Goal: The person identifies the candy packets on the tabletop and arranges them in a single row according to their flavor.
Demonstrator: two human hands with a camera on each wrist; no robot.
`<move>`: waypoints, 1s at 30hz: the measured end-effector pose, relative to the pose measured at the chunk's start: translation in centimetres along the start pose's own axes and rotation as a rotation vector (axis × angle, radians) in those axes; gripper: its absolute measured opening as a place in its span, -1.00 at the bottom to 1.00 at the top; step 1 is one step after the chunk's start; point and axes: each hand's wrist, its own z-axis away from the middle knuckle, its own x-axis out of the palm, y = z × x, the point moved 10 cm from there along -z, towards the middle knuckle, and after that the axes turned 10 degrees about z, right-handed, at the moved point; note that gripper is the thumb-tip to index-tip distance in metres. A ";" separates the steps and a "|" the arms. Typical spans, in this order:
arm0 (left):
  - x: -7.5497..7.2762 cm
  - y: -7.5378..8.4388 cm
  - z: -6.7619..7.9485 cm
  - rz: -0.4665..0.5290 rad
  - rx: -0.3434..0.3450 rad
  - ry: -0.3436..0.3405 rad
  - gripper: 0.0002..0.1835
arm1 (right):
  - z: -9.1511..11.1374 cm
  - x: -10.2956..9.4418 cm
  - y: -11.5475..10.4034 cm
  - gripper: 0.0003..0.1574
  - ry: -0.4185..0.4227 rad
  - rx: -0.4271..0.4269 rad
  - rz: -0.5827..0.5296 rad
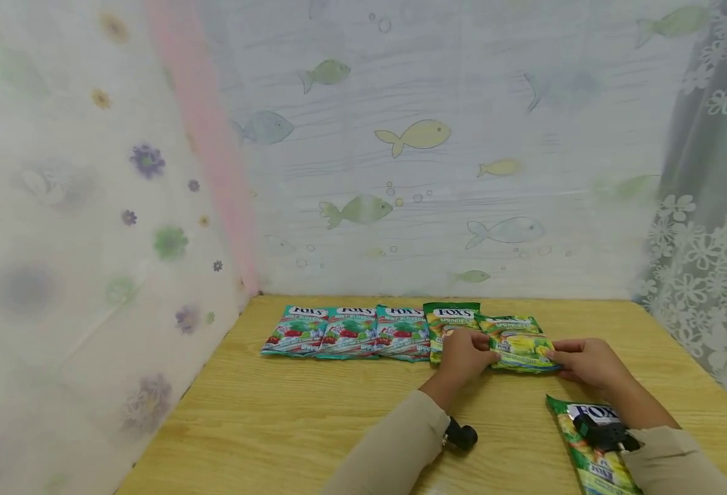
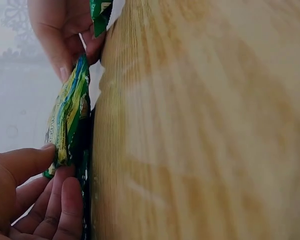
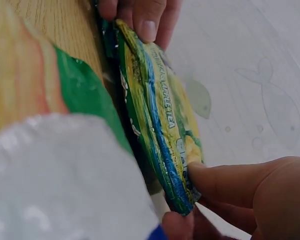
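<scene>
Between my two hands is a green and yellow Fox's candy bag (image 1: 517, 344), tilted a little above the table. My left hand (image 1: 462, 354) pinches its left end, thumb on top and fingers underneath, as the left wrist view shows. At the bag's right end my right hand (image 1: 589, 361) pinches the other corner between thumb and fingers. Just left of it lies another green Fox's bag (image 1: 453, 313), partly hidden behind my left hand. A third green bag (image 1: 601, 471) lies under my right forearm, nearer the front.
Several teal Fox's Mint Blossom bags (image 1: 295, 331) lie side by side in a row on the wooden table (image 1: 277, 426), left of the green ones. Behind the table hangs a curtain (image 1: 425, 179) with fish prints. A flowered sheet (image 1: 91, 275) borders the left side.
</scene>
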 end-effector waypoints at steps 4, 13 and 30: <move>0.2 -0.1 -0.2 -0.023 0.002 0.014 -0.71 | 0.0 0.0 0.1 -0.17 0.001 -0.007 0.062; 0.6 0.2 -0.4 -0.121 -0.003 0.026 -0.66 | -0.2 0.1 0.2 -0.20 -0.007 -0.005 0.080; 1.1 0.5 -0.7 -0.230 -0.062 -0.052 -0.61 | 0.0 0.7 -0.2 -0.14 -0.080 -0.009 0.040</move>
